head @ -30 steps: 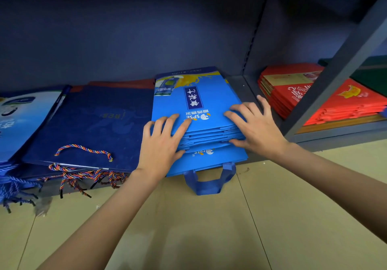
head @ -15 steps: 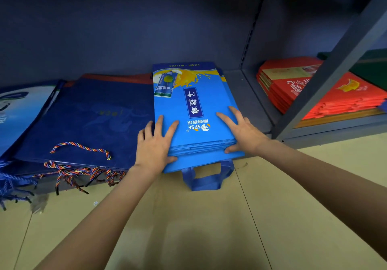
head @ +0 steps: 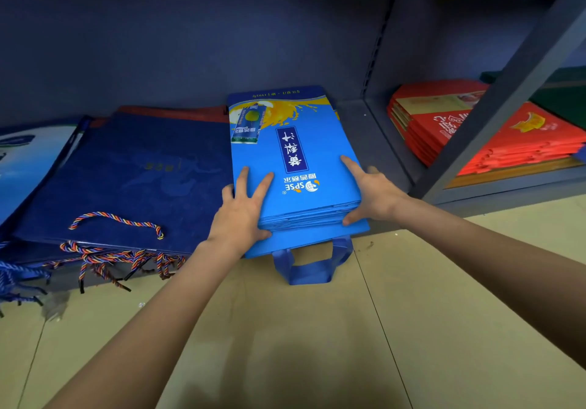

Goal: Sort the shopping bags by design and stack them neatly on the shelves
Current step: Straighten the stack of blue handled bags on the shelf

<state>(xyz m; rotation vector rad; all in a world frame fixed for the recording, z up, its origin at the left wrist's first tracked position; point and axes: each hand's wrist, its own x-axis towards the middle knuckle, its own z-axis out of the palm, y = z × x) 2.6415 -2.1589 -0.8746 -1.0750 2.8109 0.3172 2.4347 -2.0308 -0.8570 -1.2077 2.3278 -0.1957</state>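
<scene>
Head view, left hand (head: 238, 215) and right hand (head: 370, 195), fingers straight, pressing flat glossy blue bag stack (head: 295, 167)

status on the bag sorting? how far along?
Done: navy bags and red bags already lie stacked by design on the shelf. In hand: left hand and right hand square the light-blue stack. Left: its bottom bag juts forward, handle hanging off.

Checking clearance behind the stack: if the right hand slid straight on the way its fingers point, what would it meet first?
Probably nothing before the shelf's back wall; the right hand points along the light blue bag stack.
</scene>
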